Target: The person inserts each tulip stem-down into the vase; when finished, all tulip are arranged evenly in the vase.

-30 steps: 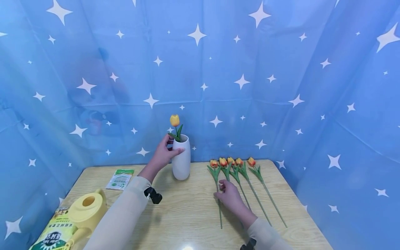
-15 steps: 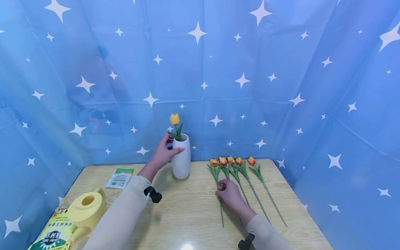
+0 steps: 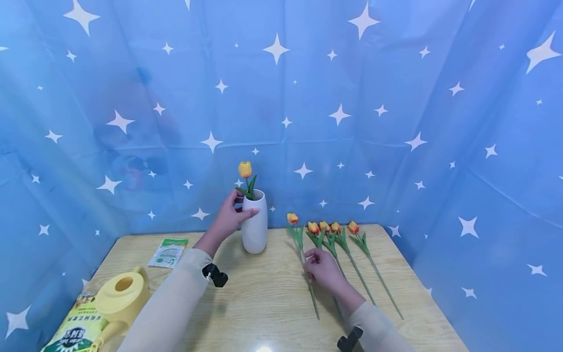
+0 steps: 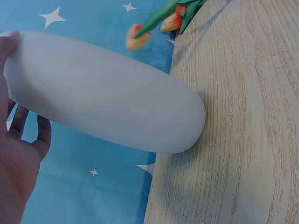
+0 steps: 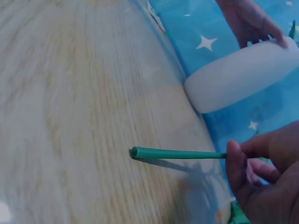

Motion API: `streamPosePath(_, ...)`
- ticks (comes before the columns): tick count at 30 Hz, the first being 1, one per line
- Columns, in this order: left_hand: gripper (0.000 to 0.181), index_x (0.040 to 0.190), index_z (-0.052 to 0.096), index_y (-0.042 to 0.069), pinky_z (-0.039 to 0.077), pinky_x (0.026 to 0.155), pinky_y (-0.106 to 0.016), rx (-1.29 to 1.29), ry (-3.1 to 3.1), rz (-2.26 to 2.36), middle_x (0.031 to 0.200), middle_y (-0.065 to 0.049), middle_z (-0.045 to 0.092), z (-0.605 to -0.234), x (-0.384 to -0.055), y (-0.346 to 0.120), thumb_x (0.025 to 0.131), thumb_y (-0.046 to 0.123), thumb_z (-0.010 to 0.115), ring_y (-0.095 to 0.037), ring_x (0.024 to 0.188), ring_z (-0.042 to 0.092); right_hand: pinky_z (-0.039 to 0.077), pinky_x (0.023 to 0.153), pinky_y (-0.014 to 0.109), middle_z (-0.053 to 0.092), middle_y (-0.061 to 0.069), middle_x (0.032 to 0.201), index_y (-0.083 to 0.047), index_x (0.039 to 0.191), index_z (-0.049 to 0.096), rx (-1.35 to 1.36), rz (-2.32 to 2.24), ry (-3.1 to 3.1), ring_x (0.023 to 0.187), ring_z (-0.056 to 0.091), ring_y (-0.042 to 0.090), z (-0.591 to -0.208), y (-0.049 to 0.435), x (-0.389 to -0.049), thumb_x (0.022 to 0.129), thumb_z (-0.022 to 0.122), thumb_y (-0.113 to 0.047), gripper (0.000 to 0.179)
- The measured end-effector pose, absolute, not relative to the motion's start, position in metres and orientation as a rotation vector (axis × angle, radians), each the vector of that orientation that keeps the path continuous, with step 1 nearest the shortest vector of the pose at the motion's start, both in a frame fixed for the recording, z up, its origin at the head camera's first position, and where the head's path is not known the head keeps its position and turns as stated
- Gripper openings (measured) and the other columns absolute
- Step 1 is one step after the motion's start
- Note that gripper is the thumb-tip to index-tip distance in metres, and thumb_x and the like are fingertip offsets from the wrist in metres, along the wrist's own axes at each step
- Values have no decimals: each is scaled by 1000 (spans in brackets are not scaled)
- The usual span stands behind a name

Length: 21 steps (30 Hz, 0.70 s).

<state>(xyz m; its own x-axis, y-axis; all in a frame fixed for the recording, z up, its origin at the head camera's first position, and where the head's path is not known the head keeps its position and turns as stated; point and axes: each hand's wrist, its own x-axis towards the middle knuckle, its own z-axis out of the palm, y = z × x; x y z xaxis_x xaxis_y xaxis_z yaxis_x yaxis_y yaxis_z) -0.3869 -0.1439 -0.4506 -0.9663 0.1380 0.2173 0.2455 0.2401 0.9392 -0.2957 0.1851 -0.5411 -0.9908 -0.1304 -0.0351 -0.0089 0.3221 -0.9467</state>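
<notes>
A white vase stands upright near the back of the table, with one yellow-orange tulip in its mouth. My left hand grips the vase near its top, thumb across the front and fingers behind. The left wrist view shows the vase from the side, its base on the tabletop. My right hand pinches the green stem of an orange tulip between thumb and fingers. This tulip's head is raised off the table; its lower stem points toward me.
Several orange tulips lie side by side right of my right hand. A yellow watering can, a yellow-green bag and a small white-green packet lie at the left. A blue starry curtain hangs behind the table.
My right hand has taken hold of the leftmost tulip, whose head has risen and shifted left. The left hand and vase have stayed put.
</notes>
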Motion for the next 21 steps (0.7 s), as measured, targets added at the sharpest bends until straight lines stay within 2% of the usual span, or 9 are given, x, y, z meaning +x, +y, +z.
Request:
streamPosePath(9, 58, 135, 53, 19, 51, 115, -64, -392, -2395, -1843, 146, -11, 56, -452, -389, -144, 96, 41, 90, -41, 141, 55, 63, 58, 40, 61, 12, 95, 5, 129, 65, -95, -1891, 2456, 64, 59, 21, -529, 179, -297, 105, 68, -1, 25)
streamPosePath(15, 60, 136, 52, 19, 51, 115, -65, -397, -2392, -1847, 147, -11, 56, -453, -390, -145, 95, 41, 90, -43, 142, 55, 61, 56, 36, 63, 12, 99, -1, 125, 66, -71, -2027, 2521, 64, 59, 23, -527, 174, -299, 108, 70, -5, 18)
streamPosePath(21, 61, 137, 53, 21, 52, 114, -66, -404, -2394, -1843, 147, -11, 56, -455, -391, -145, 95, 42, 91, -42, 142, 55, 62, 56, 34, 65, 13, 100, -4, 122, 66, -157, -2134, 2552, 68, 62, 21, -527, 175, -303, 108, 69, -5, 14)
